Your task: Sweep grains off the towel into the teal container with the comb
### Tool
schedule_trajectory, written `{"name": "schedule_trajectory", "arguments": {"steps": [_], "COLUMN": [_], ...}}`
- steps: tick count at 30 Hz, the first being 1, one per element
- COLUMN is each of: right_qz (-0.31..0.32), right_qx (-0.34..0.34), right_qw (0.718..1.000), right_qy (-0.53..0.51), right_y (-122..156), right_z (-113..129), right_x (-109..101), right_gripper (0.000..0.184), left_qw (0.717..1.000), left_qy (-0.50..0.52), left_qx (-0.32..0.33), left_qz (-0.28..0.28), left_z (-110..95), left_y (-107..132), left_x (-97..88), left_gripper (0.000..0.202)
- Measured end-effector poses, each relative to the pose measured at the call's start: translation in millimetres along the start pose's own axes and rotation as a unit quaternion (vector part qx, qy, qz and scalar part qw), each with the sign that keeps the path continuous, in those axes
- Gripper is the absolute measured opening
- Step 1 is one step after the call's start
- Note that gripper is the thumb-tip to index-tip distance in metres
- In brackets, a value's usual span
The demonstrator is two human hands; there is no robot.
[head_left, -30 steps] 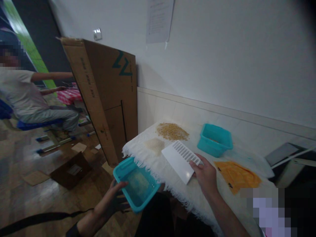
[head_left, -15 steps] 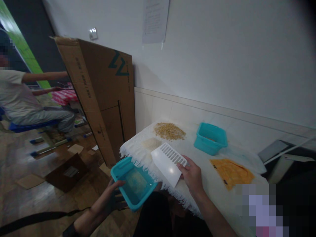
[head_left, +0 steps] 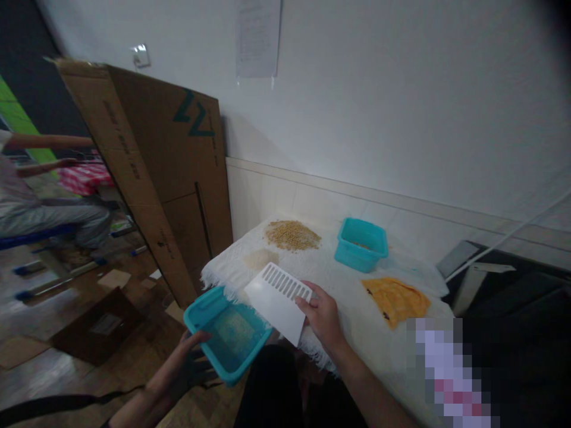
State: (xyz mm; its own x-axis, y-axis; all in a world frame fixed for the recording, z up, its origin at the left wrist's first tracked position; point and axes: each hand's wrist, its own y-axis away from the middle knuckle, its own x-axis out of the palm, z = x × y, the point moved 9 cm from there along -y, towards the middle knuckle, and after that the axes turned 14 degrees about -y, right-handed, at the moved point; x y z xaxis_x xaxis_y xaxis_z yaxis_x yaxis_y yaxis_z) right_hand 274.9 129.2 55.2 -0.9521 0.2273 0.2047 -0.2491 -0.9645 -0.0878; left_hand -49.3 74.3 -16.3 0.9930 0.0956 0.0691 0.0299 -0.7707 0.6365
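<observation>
My left hand (head_left: 190,359) grips the side of a teal plastic bin (head_left: 200,304) just below the cloth's fringed edge, thumb over the rim. A layer of pale grains (head_left: 234,330) lies in its bottom. My right hand (head_left: 325,318) is closed on the slotted end of a flat white plastic scoop-like plate (head_left: 276,309), which slopes across the table edge beside the bin. Just beyond the plate lies a thin heap of fine pale grains (head_left: 263,257). Farther back is a pile of yellowish beans (head_left: 292,235).
A second teal bin (head_left: 361,258) with some contents stands at the back of the white cloth (head_left: 361,339). Right of it lies a yellow cloth-like piece (head_left: 399,299). A tall cardboard box (head_left: 173,160) leans at the left; a seated person (head_left: 40,202) is beyond it.
The view has turned slightly right. My right hand has brought the white plate left and towards me, nearer the bin. My left hand still holds the bin.
</observation>
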Motion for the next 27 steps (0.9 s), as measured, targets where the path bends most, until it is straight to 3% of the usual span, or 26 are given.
{"name": "schedule_trajectory", "arguments": {"steps": [2, 5, 8, 13, 16, 27], "right_qz": [0.011, -0.021, -0.067, -0.122, -0.118, -0.068], "right_qx": [0.016, 0.028, -0.001, -0.056, -0.042, 0.012], "right_qw": [1.0, 0.999, 0.997, 0.991, 0.992, 0.998], "right_qy": [-0.012, -0.039, -0.028, 0.021, 0.027, -0.012], "right_y": [-1, -10, -22, -34, -34, -25], "right_z": [-2, 2, 15, 23, 14, -5], "right_x": [2, -12, -35, -63, -59, -17], "right_gripper": [0.063, 0.073, 0.078, 0.071, 0.067, 0.071], "left_qw": [1.0, 1.0, 0.999, 0.999, 1.0, 1.0], "left_qy": [-0.013, -0.024, -0.016, -0.016, -0.024, -0.017], "left_qx": [0.007, 0.017, 0.023, 0.025, 0.015, 0.013], "left_qz": [0.003, 0.01, 0.016, 0.02, 0.001, 0.023], "left_z": [-1, -2, -3, -3, -1, 6], "left_y": [2, 4, 8, 8, 4, -3], "left_x": [1.5, 4.1, 5.6, 4.7, -0.3, -4.9], "left_gripper": [0.074, 0.074, 0.072, 0.066, 0.065, 0.07]}}
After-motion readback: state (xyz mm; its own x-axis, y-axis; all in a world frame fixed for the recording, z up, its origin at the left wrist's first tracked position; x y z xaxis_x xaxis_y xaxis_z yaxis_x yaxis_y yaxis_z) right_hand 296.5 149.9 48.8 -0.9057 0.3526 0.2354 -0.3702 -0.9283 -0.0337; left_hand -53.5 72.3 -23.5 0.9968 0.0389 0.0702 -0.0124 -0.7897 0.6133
